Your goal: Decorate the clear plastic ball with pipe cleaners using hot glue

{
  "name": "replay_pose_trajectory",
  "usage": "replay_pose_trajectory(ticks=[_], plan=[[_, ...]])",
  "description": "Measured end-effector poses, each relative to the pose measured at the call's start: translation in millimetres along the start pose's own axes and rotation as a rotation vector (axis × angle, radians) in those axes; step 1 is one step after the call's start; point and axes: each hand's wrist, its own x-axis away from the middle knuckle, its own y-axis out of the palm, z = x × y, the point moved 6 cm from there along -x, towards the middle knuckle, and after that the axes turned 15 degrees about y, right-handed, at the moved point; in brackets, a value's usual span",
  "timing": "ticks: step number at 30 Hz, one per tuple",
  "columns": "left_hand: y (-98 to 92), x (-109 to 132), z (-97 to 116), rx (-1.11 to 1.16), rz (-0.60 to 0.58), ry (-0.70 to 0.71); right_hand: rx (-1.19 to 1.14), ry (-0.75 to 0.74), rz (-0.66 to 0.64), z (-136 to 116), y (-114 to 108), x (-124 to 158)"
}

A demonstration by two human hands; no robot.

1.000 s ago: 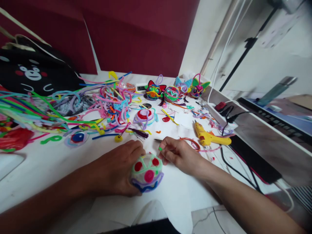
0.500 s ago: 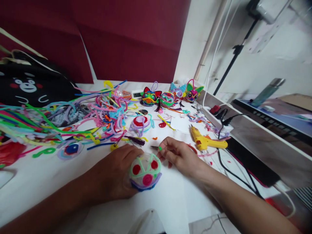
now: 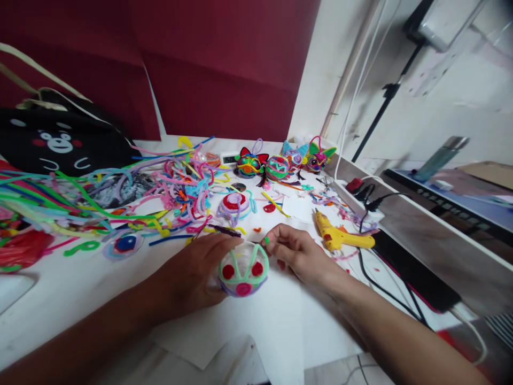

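Note:
My left hand (image 3: 196, 275) is wrapped round the side of a clear ball (image 3: 243, 270) decorated with pipe cleaners. Mint-green strips form two V-like shapes on it, with two red discs, a pink-red coil and a purple band lower down. Close by on its right, my right hand (image 3: 294, 251) pinches a small green piece (image 3: 267, 241) between thumb and finger, near the ball's upper rim. Whether a thin tool is also in those fingers I cannot tell. Beyond the hands lies a purple and white coiled piece with a red centre (image 3: 234, 203).
A yellow glue gun (image 3: 340, 235) lies to the right, near a black power bank-like slab (image 3: 414, 272) and cables. Loose pipe cleaners (image 3: 176, 187) heap up at the left. Several finished decorated balls (image 3: 250, 163) stand at the back. A power strip (image 3: 356, 200) runs along the right edge.
The ball in my left hand has tilted and risen slightly, so its lower blue band hardly shows. My right hand has come nearer its rim. The view has shifted a little.

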Motion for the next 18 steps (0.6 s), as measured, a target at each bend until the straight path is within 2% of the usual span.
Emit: replay_pose_trajectory(ticks=[5, 9, 14, 18], plan=[[5.2, 1.6, -5.6, 0.06, 0.03, 0.01, 0.027, -0.02, -0.027, 1.1, 0.6, -0.9], [4.8, -0.7, -7.6, 0.13, 0.047, -0.023, 0.12, -0.105, 0.022, -1.9, -1.5, 3.0], [6.3, -1.0, -9.2, 0.172, -0.007, -0.052, 0.191, -0.135, 0.052, -4.6, -2.6, 7.1], [5.7, -1.5, -7.6, 0.213, -0.028, -0.074, 0.112, -0.107, 0.01, -5.0, -0.7, 7.0]])
